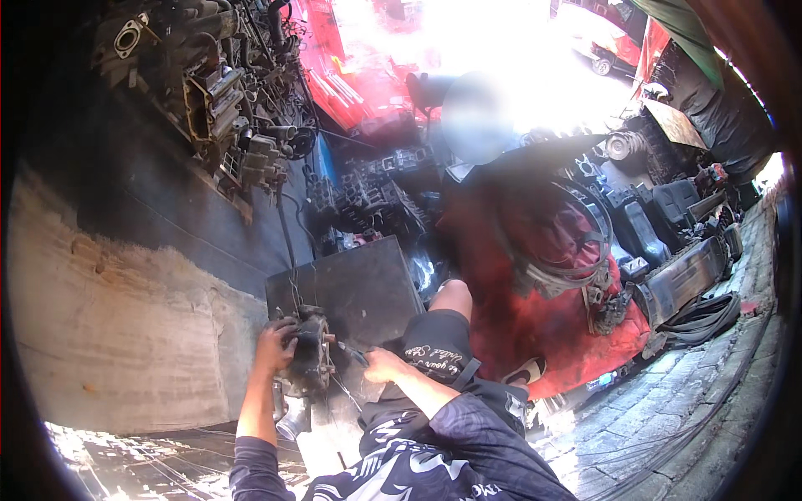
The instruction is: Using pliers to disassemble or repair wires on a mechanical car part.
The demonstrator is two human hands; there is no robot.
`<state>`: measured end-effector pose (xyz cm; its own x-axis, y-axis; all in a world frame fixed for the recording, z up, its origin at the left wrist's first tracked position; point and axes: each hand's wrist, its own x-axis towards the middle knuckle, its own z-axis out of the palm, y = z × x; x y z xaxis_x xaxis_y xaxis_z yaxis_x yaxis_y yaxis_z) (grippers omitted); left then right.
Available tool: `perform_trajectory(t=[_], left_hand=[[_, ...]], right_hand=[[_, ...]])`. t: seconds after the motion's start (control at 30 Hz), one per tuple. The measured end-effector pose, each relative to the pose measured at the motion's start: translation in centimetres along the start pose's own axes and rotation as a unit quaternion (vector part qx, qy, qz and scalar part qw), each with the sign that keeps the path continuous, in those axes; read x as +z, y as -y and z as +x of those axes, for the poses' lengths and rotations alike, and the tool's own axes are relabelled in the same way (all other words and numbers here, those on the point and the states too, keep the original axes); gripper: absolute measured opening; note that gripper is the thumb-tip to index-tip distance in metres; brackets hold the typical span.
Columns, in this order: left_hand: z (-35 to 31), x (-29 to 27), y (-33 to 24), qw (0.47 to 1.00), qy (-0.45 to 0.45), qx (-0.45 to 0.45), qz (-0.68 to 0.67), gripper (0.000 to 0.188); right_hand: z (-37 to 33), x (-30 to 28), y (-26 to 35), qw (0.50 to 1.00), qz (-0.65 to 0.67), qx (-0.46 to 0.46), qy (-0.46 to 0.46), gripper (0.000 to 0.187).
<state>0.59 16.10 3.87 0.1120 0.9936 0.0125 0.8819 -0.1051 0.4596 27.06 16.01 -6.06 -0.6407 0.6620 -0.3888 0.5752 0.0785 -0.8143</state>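
Observation:
A dark, round metal machine part (311,359) with short brownish studs stands in front of me, left of my legs. My left hand (276,346) grips its upper left edge with curled fingers. On the other side my right hand (386,366) is closed around a slim tool (354,354), its far end pointing at the studs. The tool's kind is too small to make out, and I cannot tell whether it touches a stud. A thin wire or cord (344,391) runs below the tool beside the part.
A dark flat-topped block (355,271) stands just beyond the part. A worn concrete wall (125,309) rises at the left, with greasy engine parts (221,108) above. Right of my legs lie a red sheet (551,342), a large ring (597,221) and metal pans (685,280).

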Motion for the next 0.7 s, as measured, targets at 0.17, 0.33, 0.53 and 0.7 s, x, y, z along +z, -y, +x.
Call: perform_trajectory(t=[0.17, 0.33, 0.53, 0.7], left_hand=[[-0.5, 1.7, 6.5, 0.996, 0.064, -0.054, 0.012, 0.035], [3.1, -0.2, 3.3, 0.957, 0.08, -0.184, -0.211, 0.036], [1.4, 1.7, 5.6, 0.93, -0.027, -0.201, -0.307, 0.031], [0.9, 2.3, 4.0, 0.904, -0.087, -0.264, -0.326, 0.032]], right_hand=[[0.8, 0.4, -0.1, 0.997, -0.008, 0.024, 0.079, 0.027], [0.1, -1.7, -0.9, 0.988, 0.129, 0.086, -0.014, 0.04], [0.6, -0.4, -0.8, 0.985, -0.067, 0.05, -0.149, 0.054], [0.2, -0.1, -0.8, 0.982, -0.115, 0.115, -0.095, 0.062]])
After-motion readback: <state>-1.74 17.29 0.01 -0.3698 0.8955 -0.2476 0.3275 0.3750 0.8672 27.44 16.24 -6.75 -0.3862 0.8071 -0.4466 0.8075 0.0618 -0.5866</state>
